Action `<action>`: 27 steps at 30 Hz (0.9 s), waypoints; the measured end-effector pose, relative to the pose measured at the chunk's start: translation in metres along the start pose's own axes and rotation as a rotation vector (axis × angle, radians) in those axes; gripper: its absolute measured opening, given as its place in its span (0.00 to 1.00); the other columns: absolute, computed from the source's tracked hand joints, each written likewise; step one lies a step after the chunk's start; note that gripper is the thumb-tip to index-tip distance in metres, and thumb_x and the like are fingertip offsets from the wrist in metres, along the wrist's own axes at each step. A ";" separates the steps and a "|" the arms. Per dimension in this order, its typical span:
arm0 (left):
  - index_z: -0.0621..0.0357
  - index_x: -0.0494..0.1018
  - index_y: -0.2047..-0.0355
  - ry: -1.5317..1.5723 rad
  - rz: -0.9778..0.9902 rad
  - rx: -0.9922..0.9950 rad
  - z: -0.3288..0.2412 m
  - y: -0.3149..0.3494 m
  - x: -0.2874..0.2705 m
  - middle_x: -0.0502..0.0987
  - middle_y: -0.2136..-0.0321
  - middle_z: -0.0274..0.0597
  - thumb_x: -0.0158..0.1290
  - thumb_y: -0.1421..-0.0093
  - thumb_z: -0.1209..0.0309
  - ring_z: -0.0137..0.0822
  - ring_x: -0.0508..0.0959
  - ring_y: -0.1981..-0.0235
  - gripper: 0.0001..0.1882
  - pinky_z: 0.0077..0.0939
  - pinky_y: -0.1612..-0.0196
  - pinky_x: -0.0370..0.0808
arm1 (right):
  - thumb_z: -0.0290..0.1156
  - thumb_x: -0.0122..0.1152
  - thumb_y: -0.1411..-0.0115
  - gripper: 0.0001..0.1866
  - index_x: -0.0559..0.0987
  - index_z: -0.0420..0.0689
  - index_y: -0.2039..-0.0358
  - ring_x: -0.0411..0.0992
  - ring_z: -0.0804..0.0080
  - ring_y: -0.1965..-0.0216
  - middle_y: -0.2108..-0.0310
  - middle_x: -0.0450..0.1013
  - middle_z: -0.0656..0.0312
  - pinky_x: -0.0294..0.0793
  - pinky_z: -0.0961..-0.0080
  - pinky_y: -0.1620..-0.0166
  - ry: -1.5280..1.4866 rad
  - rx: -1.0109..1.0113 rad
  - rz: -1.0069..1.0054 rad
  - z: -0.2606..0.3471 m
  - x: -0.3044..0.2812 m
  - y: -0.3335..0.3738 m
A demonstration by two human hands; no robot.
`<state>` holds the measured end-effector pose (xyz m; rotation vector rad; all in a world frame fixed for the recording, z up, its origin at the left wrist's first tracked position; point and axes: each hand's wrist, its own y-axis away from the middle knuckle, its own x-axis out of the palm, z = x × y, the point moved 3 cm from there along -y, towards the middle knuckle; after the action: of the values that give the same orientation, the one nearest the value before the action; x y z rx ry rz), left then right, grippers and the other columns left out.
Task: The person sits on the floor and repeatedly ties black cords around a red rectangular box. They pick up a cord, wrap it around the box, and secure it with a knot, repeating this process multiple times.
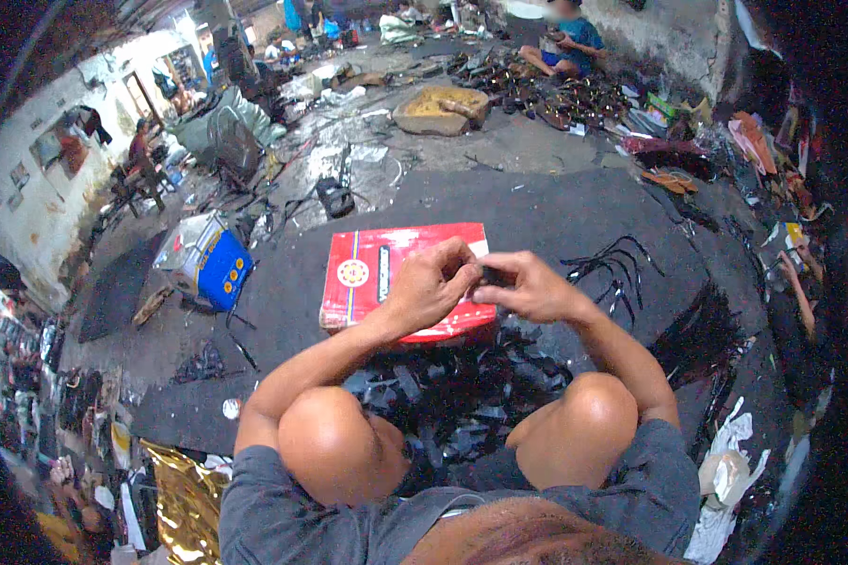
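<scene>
Both hands meet above the right half of a red cardboard box (405, 240) that lies in front of my knees. My left hand (432, 287) is closed in a pinch, its fingertips against those of my right hand (534, 287). A small dark piece (490, 275) shows between the fingers, mostly hidden, and its kind cannot be made out. My right hand is closed on it with thumb and forefinger. Below the box, between my knees, lies a heap of black strips and scraps (452, 391).
A blue and white carton (212, 268) stands to the left. Long black strips (617, 273) and a dark bundle (702, 330) lie to the right. Ahead is a yellowish basin (438, 111); a seated person (570, 47) is beyond it. Gold foil (184, 499) lies at lower left.
</scene>
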<state>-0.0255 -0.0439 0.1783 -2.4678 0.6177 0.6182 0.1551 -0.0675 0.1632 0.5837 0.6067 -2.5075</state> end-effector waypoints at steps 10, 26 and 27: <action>0.55 0.73 0.66 0.512 -0.410 -0.444 0.108 0.064 -0.049 0.70 0.78 0.28 0.48 0.31 0.64 0.20 0.68 0.79 0.09 0.15 0.78 0.63 | 0.37 0.62 0.37 0.10 0.79 0.44 0.71 0.57 0.88 0.83 0.83 0.62 0.76 0.52 0.83 0.80 -0.178 0.368 -0.311 -0.046 -0.063 0.050; 0.57 0.82 0.65 0.135 0.423 -0.331 0.133 0.133 0.088 0.78 0.77 0.40 0.66 0.49 0.68 0.31 0.77 0.75 0.11 0.28 0.69 0.73 | 0.45 0.70 0.43 0.27 0.78 0.43 0.47 0.75 0.61 0.49 0.54 0.78 0.51 0.72 0.66 0.45 -0.107 0.186 0.149 -0.122 0.143 0.079; 0.58 0.81 0.67 0.232 0.364 -0.275 0.125 0.122 0.075 0.75 0.79 0.35 0.65 0.48 0.70 0.27 0.74 0.76 0.10 0.25 0.71 0.70 | 0.42 0.70 0.42 0.24 0.79 0.42 0.49 0.75 0.67 0.54 0.59 0.78 0.55 0.73 0.69 0.50 -0.216 0.265 0.176 -0.115 0.148 0.075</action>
<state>-0.0684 -0.0870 -0.0012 -2.7293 1.1603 0.5873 0.1123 -0.1200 -0.0265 0.4297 0.1369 -2.4547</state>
